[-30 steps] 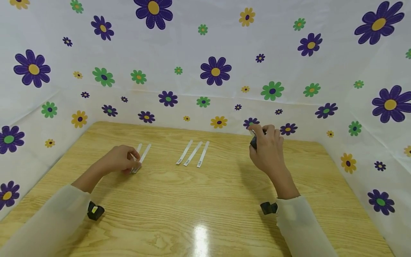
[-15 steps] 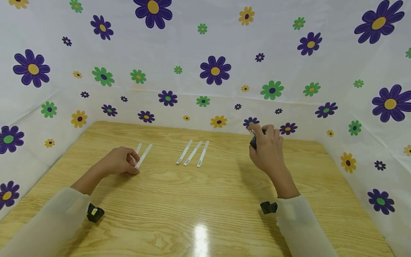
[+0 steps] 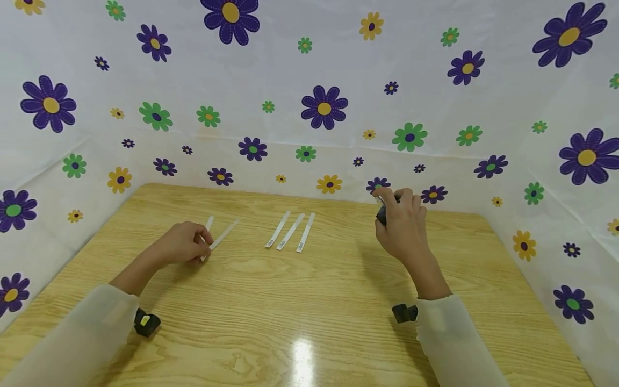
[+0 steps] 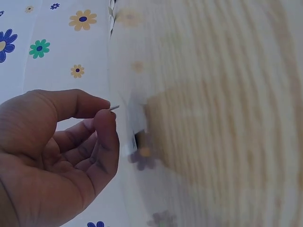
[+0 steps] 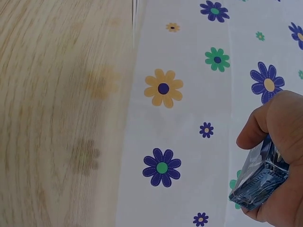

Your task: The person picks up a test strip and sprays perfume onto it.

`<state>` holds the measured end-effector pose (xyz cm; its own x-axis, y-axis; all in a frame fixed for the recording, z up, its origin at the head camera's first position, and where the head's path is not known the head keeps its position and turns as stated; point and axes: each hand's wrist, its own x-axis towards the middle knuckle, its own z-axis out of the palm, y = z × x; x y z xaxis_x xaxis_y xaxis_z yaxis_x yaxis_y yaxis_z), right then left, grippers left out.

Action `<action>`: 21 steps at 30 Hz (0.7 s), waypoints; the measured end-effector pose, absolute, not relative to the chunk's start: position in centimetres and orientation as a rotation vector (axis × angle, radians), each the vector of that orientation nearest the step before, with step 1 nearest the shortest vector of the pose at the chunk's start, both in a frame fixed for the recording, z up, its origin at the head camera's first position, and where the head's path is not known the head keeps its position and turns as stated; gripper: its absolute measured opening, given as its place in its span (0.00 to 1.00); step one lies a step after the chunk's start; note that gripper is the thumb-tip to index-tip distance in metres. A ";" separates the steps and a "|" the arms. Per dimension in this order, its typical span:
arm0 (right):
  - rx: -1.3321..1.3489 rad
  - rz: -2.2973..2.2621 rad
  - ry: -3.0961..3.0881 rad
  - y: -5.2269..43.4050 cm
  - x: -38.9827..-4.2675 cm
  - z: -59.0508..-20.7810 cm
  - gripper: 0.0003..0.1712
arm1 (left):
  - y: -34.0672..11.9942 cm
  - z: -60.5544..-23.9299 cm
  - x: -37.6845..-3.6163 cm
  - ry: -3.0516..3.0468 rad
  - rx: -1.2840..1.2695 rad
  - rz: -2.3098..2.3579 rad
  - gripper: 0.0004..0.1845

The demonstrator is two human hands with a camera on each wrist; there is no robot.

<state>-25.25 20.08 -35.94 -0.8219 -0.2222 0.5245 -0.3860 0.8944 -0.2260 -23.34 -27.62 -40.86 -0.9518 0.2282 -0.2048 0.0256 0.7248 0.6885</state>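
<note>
My left hand pinches the near end of a white paper strip between thumb and forefinger, low over the wooden table. The left wrist view shows those fingertips closed on the strip's thin edge. A second strip lies just behind the hand. Three more strips lie side by side at the table's middle. My right hand is raised at the back right and grips a small dark blue glass bottle, seen close in the right wrist view.
White sheets printed with flowers wall the table at the back and on both sides. A small black camera sits at each wrist, left and right. Bare wood lies in front of me.
My left hand has taken the near end of the strip and swung it, so that its far end now points more to the right. The right hand with the bottle has stayed put.
</note>
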 end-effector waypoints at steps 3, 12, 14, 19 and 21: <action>0.439 0.439 -2.563 20.2 -25.2 -35.9 0.32 | -27.1 -40.7 -23.8 2.692 0.219 1.054 0.09; 0.439 0.438 -2.562 20.3 -25.2 -36.0 0.32 | -23.7 -40.4 -24.7 2.748 0.268 1.178 0.09; 0.442 0.441 -2.561 20.3 -25.2 -36.0 0.32 | -22.7 -40.3 -24.9 2.742 0.279 1.218 0.10; 0.449 0.448 -2.555 20.2 -25.2 -36.0 0.32 | -20.4 -40.4 -25.2 2.707 0.273 1.308 0.09; 0.450 0.450 -2.554 20.2 -25.2 -36.0 0.32 | -19.6 -40.4 -25.3 2.688 0.278 1.343 0.09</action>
<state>-25.19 20.22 -36.02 -0.8184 -0.2273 0.5278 -0.3941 0.8904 -0.2276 -25.27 -19.59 -40.37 -0.9755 0.2183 -0.0282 0.1086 0.5885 0.8011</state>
